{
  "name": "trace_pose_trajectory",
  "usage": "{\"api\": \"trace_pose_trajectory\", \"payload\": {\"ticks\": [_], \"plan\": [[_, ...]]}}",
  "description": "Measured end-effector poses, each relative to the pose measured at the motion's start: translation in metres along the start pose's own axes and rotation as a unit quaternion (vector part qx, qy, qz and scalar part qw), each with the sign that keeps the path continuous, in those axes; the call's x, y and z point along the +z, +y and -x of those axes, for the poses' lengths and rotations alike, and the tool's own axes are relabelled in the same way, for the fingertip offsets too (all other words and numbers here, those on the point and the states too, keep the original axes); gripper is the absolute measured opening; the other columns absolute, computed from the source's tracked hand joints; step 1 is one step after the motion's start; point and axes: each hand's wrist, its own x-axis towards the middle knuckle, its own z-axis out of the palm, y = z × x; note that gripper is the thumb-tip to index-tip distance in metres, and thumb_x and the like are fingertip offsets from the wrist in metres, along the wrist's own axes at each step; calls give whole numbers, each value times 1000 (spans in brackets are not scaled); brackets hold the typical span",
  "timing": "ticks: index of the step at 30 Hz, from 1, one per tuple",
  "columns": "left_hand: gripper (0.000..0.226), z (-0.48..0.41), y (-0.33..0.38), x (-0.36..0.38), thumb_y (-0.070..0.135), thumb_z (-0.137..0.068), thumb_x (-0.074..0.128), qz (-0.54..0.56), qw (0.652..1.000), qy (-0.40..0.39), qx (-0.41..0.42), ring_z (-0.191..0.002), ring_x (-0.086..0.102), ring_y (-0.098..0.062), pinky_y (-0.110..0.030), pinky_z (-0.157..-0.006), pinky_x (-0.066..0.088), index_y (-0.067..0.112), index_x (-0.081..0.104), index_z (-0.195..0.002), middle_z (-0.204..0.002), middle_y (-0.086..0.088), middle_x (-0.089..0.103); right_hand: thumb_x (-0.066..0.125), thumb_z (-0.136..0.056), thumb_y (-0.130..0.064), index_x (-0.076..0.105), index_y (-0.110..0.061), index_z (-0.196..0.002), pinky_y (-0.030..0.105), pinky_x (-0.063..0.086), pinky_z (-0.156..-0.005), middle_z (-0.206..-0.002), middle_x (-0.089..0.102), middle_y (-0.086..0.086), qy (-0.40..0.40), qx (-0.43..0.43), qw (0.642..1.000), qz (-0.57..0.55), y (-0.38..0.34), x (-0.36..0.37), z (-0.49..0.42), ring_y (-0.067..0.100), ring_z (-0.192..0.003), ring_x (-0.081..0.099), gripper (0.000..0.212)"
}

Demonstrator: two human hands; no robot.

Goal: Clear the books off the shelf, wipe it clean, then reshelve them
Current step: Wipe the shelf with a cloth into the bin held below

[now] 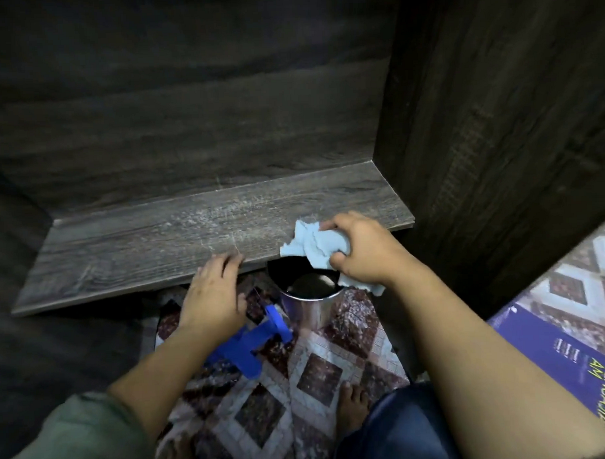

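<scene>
The dark wooden shelf (164, 244) holds no books and shows pale dusty streaks across its board. My right hand (360, 248) grips a crumpled light blue cloth (308, 244) at the shelf's front edge, near the right end. My left hand (214, 290) rests with straight fingers on the front edge, left of the cloth. A purple book (569, 354) lies flat at the lower right, partly cut off by the frame.
A shiny metal bin (310, 297) stands on the floor just below the shelf edge, under my right hand. Strips of blue tape (250, 341) lie on the patterned tile floor (320, 373). The cabinet's dark side wall (496, 119) rises at the right.
</scene>
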Motion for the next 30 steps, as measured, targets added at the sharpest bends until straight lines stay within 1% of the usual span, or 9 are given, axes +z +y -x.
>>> {"api": "trace_pose_trajectory", "payload": {"ticks": [3, 9, 12, 14, 16, 18, 23, 26, 30], "plan": [[72, 10, 16, -41, 34, -88, 61, 73, 997, 25, 17, -132, 39, -24, -36, -108, 36, 18, 27, -150, -144, -4, 38, 71, -73, -24, 54, -21, -113, 29, 42, -85, -111, 50, -1, 38, -33, 998, -31, -28, -28, 19, 19, -101, 54, 44], [81, 24, 65, -131, 60, -78, 62, 60, 967, 130, 209, -135, 38, -17, -35, -111, 36, 19, 37, -144, -145, 0, 39, 78, -66, -28, 46, -24, -97, 30, 45, -76, -100, 50, -8, 47, -95, 994, -24, -88, -99, 60, 12, -88, 51, 44], [54, 20, 83, -168, 45, -76, 52, -8, 945, 204, 255, -103, 62, -25, -38, -86, 51, 14, 58, -120, -114, -4, 62, 76, -65, -26, 47, -24, -100, 31, 46, -79, -101, 49, -8, 58, -130, 990, 8, -107, -137, 74, 11, -89, 50, 45], [40, 14, 92, -194, 35, -75, 47, -36, 932, 238, 270, -80, 65, -30, -40, -69, 53, 12, 65, -103, -90, -6, 65, 74, -66, -23, 49, -25, -104, 36, 47, -82, -105, 52, -6, 86, -152, 984, 33, -113, -160, 75, 14, -92, 54, 45], [30, 7, 104, -225, 29, -77, 54, -60, 927, 268, 257, -76, 64, -33, -41, -66, 53, 10, 66, -97, -84, -8, 64, 73, -69, -21, 52, -24, -114, 41, 48, -86, -112, 57, -2, 137, -170, 973, 76, -115, -182, 66, 21, -99, 58, 49], [24, -7, 117, -257, 24, -79, 63, -74, 920, 305, 235, -80, 63, -36, -43, -68, 53, 9, 66, -99, -87, -12, 64, 70, -72, -17, 56, -18, -122, 43, 47, -91, -118, 62, 5, 221, -207, 943, 134, -115, -204, 49, 30, -105, 60, 52], [26, -63, 159, -318, 22, -95, 48, -110, 908, 361, 184, -95, 59, -40, -47, -75, 46, 7, 61, -111, -104, -17, 60, 44, -79, -16, 63, -15, -121, 44, 42, -97, -125, 65, 4, 420, -218, 857, 204, -111, -243, -13, 31, -117, 57, 46], [29, -103, 181, -326, 10, -99, 39, -162, 916, 329, 164, -107, 56, -40, -48, -81, 44, 5, 50, -126, -118, -18, 56, 38, -84, -17, 66, -11, -121, 48, 43, -101, -128, 62, 14, 417, -189, 871, 179, -100, -261, -58, 37, -117, 57, 46], [46, -141, 186, -312, 11, -94, 41, -135, 957, 206, 151, -123, 48, -39, -45, -98, 40, 3, 38, -140, -139, -21, 46, 37, -94, -9, 48, -16, -142, 29, 25, -114, -150, 41, 13, 278, -118, 941, 151, -73, -266, -94, 24, -139, 36, 50]]}}
